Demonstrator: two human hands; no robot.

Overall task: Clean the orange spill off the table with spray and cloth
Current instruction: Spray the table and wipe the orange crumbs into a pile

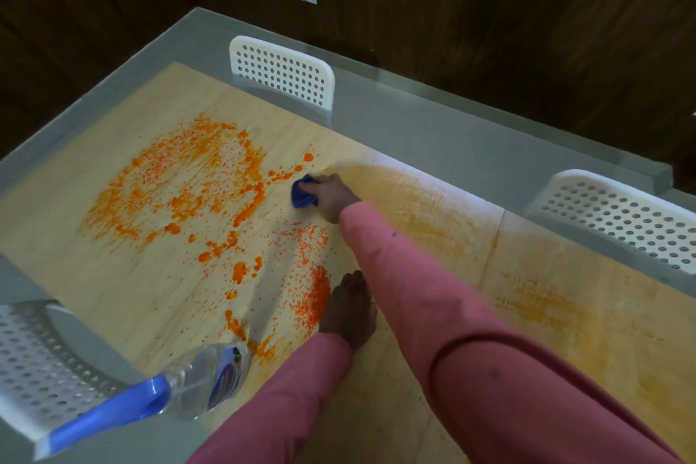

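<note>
Right hand: the right hand reaches out over the middle of the table, fingers curled tight round a bunched blue cloth that it presses to the tabletop.
Left hand: the left hand lies flat on the table nearer the front edge, fingers straight and together, holding nothing.
Orange spill: the orange spill spreads as thick drops and specks over the left half of the table, its nearest drops just beside the cloth.
Smear: a pale yellow-orange smear covers the right half of the table.
Spray bottle: a clear spray bottle with a blue head lies tilted near the front left corner; whether it rests on the table is hard to tell, as it is blurred.
Chairs: white perforated chairs stand at the far, right and left edges.
</note>
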